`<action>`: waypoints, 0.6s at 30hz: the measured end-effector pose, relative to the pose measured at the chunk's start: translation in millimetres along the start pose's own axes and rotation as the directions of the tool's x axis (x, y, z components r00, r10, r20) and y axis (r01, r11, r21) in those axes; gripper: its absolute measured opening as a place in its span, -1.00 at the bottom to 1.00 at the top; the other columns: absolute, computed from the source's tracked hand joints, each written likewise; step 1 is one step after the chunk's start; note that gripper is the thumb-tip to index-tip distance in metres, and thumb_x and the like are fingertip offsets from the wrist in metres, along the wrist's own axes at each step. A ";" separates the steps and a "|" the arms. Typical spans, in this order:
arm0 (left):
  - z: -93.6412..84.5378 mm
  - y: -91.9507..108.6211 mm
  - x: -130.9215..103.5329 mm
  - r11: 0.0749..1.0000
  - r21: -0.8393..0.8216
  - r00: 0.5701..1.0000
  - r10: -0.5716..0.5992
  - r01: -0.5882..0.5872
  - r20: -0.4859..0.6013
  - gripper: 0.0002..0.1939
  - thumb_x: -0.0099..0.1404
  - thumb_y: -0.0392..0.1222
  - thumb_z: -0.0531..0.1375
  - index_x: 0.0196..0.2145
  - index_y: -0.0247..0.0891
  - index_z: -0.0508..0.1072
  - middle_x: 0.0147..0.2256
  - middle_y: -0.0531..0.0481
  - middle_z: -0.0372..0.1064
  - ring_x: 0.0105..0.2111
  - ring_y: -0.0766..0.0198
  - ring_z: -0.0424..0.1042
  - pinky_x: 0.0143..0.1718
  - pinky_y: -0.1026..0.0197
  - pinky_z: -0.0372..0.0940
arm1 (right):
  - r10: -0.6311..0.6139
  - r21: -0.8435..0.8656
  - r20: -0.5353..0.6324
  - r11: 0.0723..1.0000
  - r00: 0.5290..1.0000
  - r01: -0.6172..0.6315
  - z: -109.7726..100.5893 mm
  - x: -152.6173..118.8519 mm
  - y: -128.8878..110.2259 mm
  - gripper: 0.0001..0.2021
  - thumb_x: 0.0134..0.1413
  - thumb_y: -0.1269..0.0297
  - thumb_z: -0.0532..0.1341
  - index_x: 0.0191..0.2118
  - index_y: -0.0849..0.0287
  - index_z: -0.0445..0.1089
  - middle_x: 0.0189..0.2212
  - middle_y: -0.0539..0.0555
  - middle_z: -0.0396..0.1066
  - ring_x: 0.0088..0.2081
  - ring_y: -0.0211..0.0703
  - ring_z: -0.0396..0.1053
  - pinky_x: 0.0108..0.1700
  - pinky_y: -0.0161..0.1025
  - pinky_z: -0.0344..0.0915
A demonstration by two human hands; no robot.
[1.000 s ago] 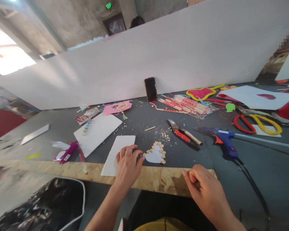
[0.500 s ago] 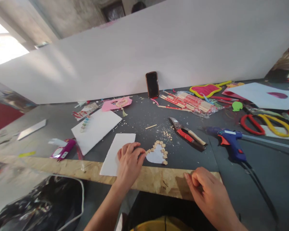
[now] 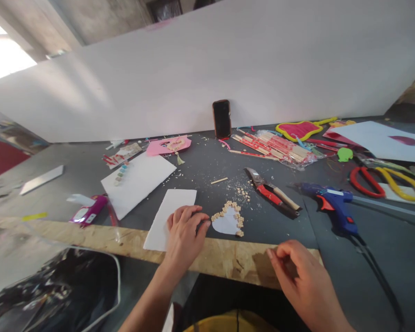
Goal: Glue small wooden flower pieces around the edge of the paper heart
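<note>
A white paper heart (image 3: 224,224) lies near the table's front edge, with small pale wooden pieces (image 3: 235,210) along its top and right side. My left hand (image 3: 187,228) is beside the heart's left edge, over a white card (image 3: 171,207); its thumb and index finger are nearly together at the tips, and anything between them is too small to name. To the right, my right hand (image 3: 302,272) hovers over the wooden front edge, fingers curled in and thumb apart, holding nothing that I can see. Loose wooden bits (image 3: 244,193) lie behind the heart.
Red-handled pruners (image 3: 271,193) and a blue glue gun (image 3: 339,203) with its cable lie to the right, near red and yellow scissors (image 3: 387,182). A phone (image 3: 222,119) leans on the white board. Packed sticks (image 3: 283,147), a paper sheet (image 3: 138,180) and a purple tool (image 3: 90,211) surround the work area.
The view has shifted slightly. My left fingertips have drawn slightly back from the heart's edge. My right thumb and fingers look a little further apart.
</note>
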State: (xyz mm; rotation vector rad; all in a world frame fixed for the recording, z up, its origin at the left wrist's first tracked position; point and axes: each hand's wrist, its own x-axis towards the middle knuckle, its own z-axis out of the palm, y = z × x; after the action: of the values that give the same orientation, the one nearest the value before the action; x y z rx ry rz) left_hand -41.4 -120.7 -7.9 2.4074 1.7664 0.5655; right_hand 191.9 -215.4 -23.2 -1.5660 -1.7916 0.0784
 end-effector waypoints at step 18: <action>-14.6 -22.0 -23.0 0.989 -0.139 0.998 0.041 -0.047 -0.043 -0.68 0.29 -0.40 -0.02 -0.09 -0.16 0.37 -0.13 0.02 0.49 0.04 0.08 0.25 0.03 -0.07 0.09 | -0.191 -0.328 0.341 0.894 0.920 0.307 73.3 52.1 -80.9 -0.64 0.22 0.19 0.04 0.07 0.11 0.35 0.28 0.04 0.03 0.28 0.22 -0.15 0.20 0.27 -0.15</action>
State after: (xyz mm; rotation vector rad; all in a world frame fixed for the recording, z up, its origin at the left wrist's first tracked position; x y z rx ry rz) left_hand -72.3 -137.1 -6.3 2.3602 1.6324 0.7222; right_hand 85.0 -160.0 -10.8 -1.6274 -2.3505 -0.1718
